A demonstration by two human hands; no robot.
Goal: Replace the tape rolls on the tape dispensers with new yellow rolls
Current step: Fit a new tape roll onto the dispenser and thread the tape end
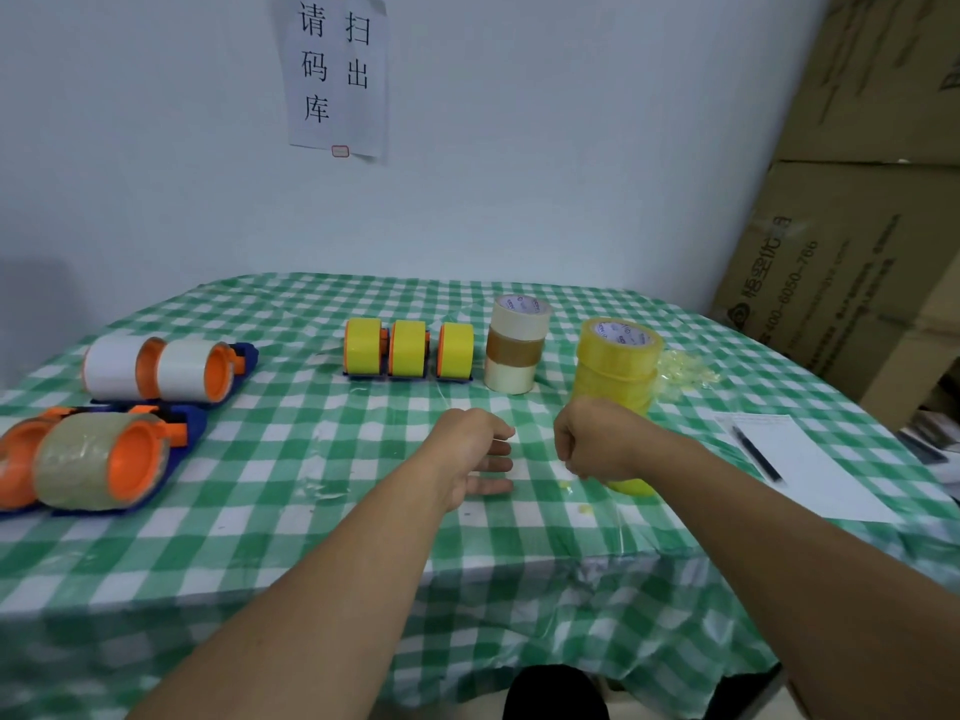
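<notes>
Three tape dispensers (409,350) loaded with yellow tape stand side by side at mid-frame, upright on dark blue bases. Right of them is a stack of beige and brown rolls (517,345), then a taller stack of yellow rolls (618,366), with yellowish scraps (685,368) just behind it. One more yellow roll (631,485) shows under the right wrist, mostly hidden.

Right hand (592,439): fingers curled downward, back of hand to camera; cannot tell whether they grip anything. Left hand (475,454): low over the tabletop (311,511), fingers straight, pointing toward the right hand, holding nothing. Hands are near each other, apart.

Left of frame: white-roll dispensers (156,368), orange hubs. Lower left, a clear-roll dispenser (88,459).

The cloth is green-and-white check. Right edge: paper sheet (810,475) with a pen (758,454) on it. Cardboard boxes (857,226) are stacked at upper right. Wall notice (337,75) at top centre.
</notes>
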